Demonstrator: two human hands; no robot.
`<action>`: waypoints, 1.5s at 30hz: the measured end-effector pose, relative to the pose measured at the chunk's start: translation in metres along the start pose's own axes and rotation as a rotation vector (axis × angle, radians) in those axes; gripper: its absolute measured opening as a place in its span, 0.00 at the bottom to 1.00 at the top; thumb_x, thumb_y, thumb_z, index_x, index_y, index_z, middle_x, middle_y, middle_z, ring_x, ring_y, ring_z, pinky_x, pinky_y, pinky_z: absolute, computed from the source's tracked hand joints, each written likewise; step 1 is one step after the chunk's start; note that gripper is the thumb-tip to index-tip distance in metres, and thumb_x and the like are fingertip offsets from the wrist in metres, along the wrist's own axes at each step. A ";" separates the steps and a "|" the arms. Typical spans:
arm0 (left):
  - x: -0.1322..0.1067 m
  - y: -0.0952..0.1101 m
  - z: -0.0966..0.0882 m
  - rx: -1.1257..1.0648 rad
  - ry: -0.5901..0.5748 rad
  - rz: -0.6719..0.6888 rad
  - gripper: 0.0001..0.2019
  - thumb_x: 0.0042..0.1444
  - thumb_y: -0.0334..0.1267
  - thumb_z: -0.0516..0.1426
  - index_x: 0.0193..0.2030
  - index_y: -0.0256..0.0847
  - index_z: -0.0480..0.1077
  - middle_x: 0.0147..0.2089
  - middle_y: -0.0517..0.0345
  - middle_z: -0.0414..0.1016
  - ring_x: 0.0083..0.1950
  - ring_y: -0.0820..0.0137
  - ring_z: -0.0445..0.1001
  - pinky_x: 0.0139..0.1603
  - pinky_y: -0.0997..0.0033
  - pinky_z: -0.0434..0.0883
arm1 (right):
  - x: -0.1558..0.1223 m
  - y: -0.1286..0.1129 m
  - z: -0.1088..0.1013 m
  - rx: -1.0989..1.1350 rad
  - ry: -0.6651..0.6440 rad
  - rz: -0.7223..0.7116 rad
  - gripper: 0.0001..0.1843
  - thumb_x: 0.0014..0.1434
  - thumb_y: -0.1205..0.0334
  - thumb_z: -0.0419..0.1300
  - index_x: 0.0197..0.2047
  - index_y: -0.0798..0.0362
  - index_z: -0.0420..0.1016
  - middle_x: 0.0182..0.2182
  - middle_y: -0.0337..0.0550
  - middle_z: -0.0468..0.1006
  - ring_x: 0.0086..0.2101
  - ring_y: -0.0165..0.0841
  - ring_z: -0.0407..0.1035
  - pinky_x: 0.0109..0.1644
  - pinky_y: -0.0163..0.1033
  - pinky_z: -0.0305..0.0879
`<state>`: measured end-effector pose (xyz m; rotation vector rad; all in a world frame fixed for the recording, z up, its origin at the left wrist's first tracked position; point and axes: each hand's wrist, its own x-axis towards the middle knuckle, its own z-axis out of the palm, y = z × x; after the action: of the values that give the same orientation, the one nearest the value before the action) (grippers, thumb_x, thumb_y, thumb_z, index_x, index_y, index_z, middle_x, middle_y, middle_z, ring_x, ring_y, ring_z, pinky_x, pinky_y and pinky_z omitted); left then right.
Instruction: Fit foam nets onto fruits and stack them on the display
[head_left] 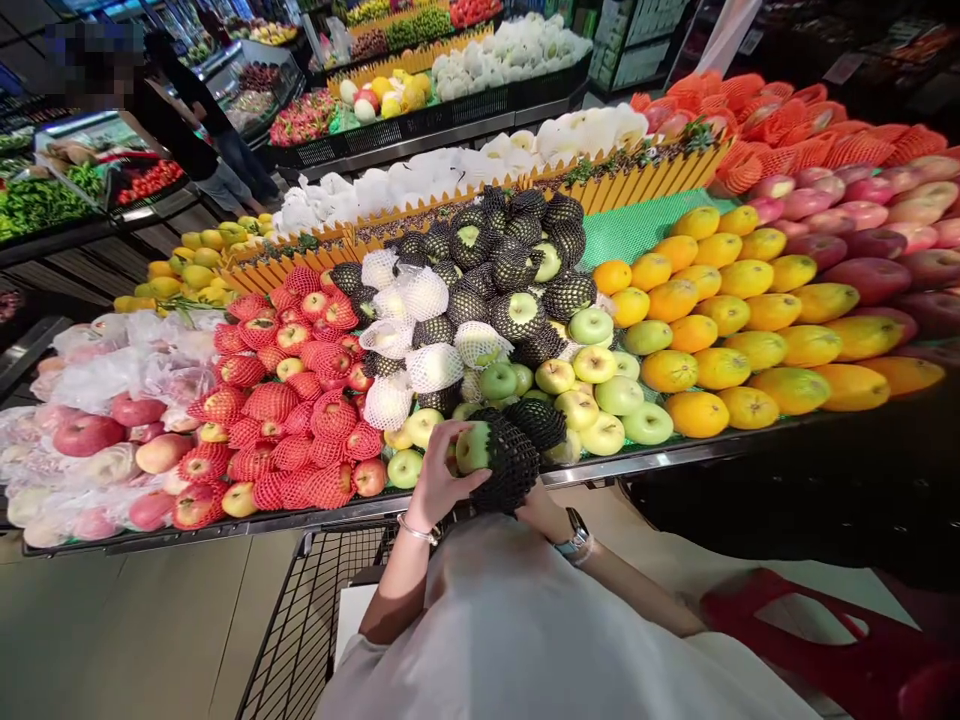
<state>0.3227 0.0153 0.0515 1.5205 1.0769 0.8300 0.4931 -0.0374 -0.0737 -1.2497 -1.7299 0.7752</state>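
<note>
Close in front of my body, my left hand (441,468) has its thumb and fingers around a green apple (472,448). A black foam net (511,466) covers the apple's right side. My right hand (538,508) is closed at the net from behind and below, with its fingers mostly hidden by the mesh. Just beyond, another black foam net (541,424) lies at the front of the apple pile. Loose green apples (619,396) sit to its right, and white foam-netted apples (435,367) to its left.
Red-netted apples (274,400) and bagged fruit (112,440) fill the display's left. Papayas (724,312) lie at right. Below the metal edge (300,524) stands a wire shopping cart (300,610). A red bag (810,630) is at lower right. A person (161,120) stands far left.
</note>
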 end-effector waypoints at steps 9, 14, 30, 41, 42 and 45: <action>-0.003 -0.017 0.003 0.057 -0.036 0.056 0.30 0.54 0.56 0.58 0.60 0.42 0.64 0.63 0.45 0.64 0.66 0.55 0.60 0.67 0.53 0.58 | 0.028 -0.029 -0.020 -0.001 -0.068 -0.133 0.20 0.58 0.60 0.54 0.53 0.51 0.74 0.50 0.52 0.76 0.56 0.44 0.65 0.63 0.56 0.61; -0.002 -0.025 0.009 -0.041 0.148 -0.069 0.31 0.46 0.51 0.64 0.56 0.41 0.66 0.56 0.48 0.71 0.60 0.55 0.68 0.64 0.51 0.62 | 0.039 -0.045 -0.034 -0.028 -0.146 -0.180 0.16 0.59 0.60 0.53 0.48 0.53 0.75 0.43 0.53 0.78 0.49 0.43 0.71 0.55 0.52 0.70; 0.003 -0.003 0.017 -1.145 0.360 -0.425 0.20 0.57 0.51 0.57 0.48 0.40 0.75 0.52 0.51 0.78 0.63 0.57 0.68 0.66 0.53 0.62 | 0.048 -0.067 -0.060 -0.238 0.308 -0.412 0.11 0.62 0.60 0.58 0.48 0.48 0.72 0.38 0.43 0.80 0.48 0.42 0.69 0.61 0.62 0.58; 0.001 0.003 0.027 -1.148 0.401 -0.398 0.20 0.59 0.53 0.55 0.48 0.41 0.76 0.52 0.53 0.79 0.64 0.60 0.68 0.66 0.58 0.64 | 0.063 -0.075 -0.060 0.032 0.213 -0.322 0.32 0.59 0.54 0.63 0.64 0.42 0.57 0.62 0.49 0.60 0.63 0.44 0.55 0.67 0.59 0.54; 0.001 0.004 0.029 -1.144 0.390 -0.400 0.21 0.59 0.54 0.54 0.48 0.42 0.76 0.52 0.53 0.79 0.64 0.60 0.68 0.66 0.58 0.64 | 0.061 -0.076 -0.052 0.127 0.236 -0.273 0.41 0.58 0.51 0.63 0.69 0.41 0.47 0.67 0.50 0.50 0.66 0.46 0.49 0.67 0.59 0.53; 0.001 0.008 0.035 -1.144 0.379 -0.447 0.23 0.60 0.55 0.52 0.51 0.41 0.75 0.53 0.53 0.79 0.62 0.61 0.70 0.66 0.59 0.65 | 0.057 -0.080 -0.031 0.379 0.206 -0.179 0.56 0.56 0.44 0.63 0.71 0.38 0.24 0.71 0.47 0.32 0.69 0.46 0.39 0.70 0.58 0.47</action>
<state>0.3563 0.0034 0.0520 0.1622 0.8734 1.1374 0.4783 -0.0081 0.0237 -0.8725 -1.4250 0.7930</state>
